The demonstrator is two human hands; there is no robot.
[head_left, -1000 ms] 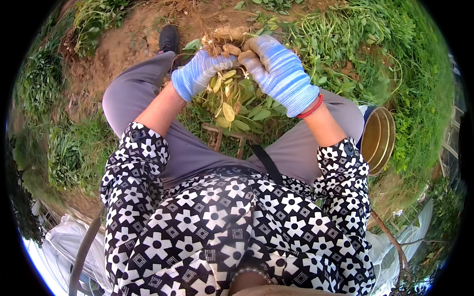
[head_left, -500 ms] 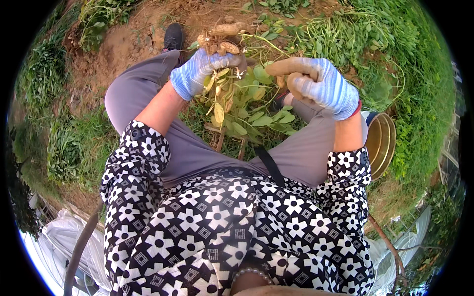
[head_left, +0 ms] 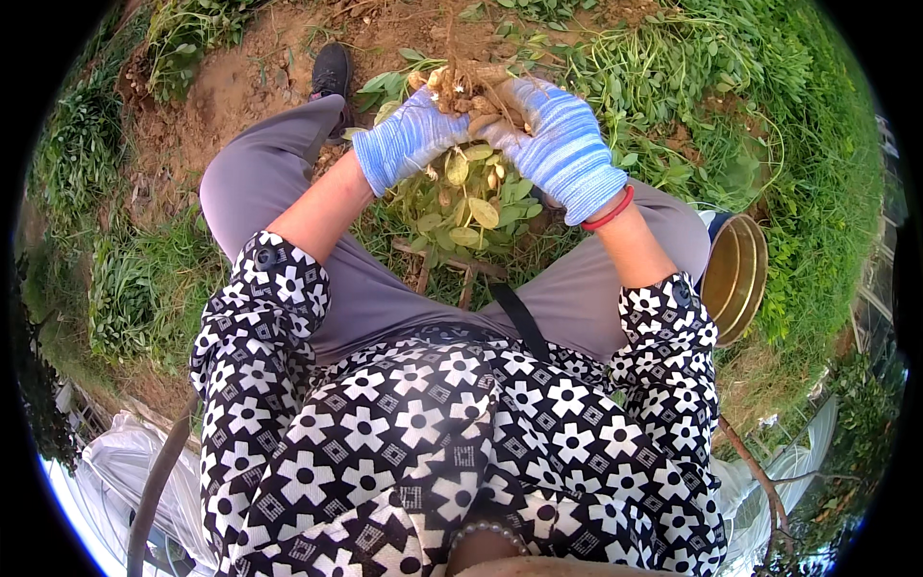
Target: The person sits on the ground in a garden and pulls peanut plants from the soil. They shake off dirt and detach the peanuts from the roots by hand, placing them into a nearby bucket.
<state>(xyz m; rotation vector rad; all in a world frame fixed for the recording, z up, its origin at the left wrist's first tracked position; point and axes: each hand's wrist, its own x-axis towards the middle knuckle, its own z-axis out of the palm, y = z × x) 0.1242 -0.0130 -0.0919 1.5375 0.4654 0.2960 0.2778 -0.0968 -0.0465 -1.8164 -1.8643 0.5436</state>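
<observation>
Between my knees I hold up a pulled peanut plant (head_left: pixel 466 207), its leafy green and yellowing stems hanging down and its roots at the top. Dirt-stained peanut pods (head_left: pixel 460 99) cluster among the roots. My left hand (head_left: pixel 415 133), in a blue-striped glove with soiled fingers, is closed around the plant just below the pods. My right hand (head_left: pixel 558 135), gloved alike, has its fingers closed at the right side of the root cluster. Its fingertips are partly hidden behind roots and pods, so I cannot tell whether a single pod is pinched there.
A brass-coloured metal bucket (head_left: pixel 735 279) stands beside my right knee. Uprooted leafy plants (head_left: pixel 644 82) lie at the upper right, with more on the left. Bare brown soil (head_left: pixel 250 77) spreads ahead, around my dark shoe (head_left: pixel 332 72). White plastic sheeting (head_left: pixel 144 471) is behind on the left.
My right hand has moved left, from apart at the right, onto the root cluster. My left hand has shifted slightly right, and the plant has turned a little.
</observation>
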